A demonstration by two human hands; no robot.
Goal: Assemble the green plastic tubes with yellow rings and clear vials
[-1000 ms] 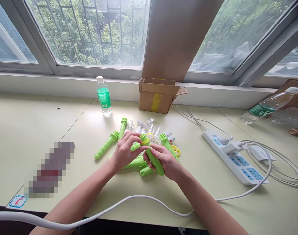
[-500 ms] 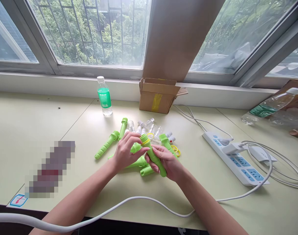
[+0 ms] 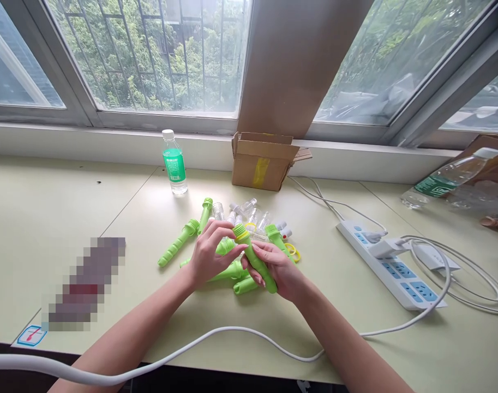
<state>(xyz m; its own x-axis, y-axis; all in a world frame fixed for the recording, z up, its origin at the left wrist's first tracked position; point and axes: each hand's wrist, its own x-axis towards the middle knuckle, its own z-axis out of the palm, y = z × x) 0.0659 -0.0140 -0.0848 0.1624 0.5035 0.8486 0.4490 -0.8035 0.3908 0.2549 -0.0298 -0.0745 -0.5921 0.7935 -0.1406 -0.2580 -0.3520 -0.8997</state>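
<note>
My right hand is wrapped round a green plastic tube-shaped handle, tilted with its threaded end up and to the left. A yellow ring sits around the handle just below the thread. Fingers and thumb of my left hand pinch at that upper end, by the ring. Under and around both hands lie several more green handles, some partly hidden by my left hand. Clear plastic caps and small white parts are heaped behind them. Loose yellow rings lie right of the heap.
A water bottle and an open cardboard box stand at the back. On the right are a power strip with plugs and coiled cables, and another bottle. A white cable runs across the front. A blurred patch lies left.
Both hands keep their hold on the green handle, with barely any movement. The view has shifted very slightly.
</note>
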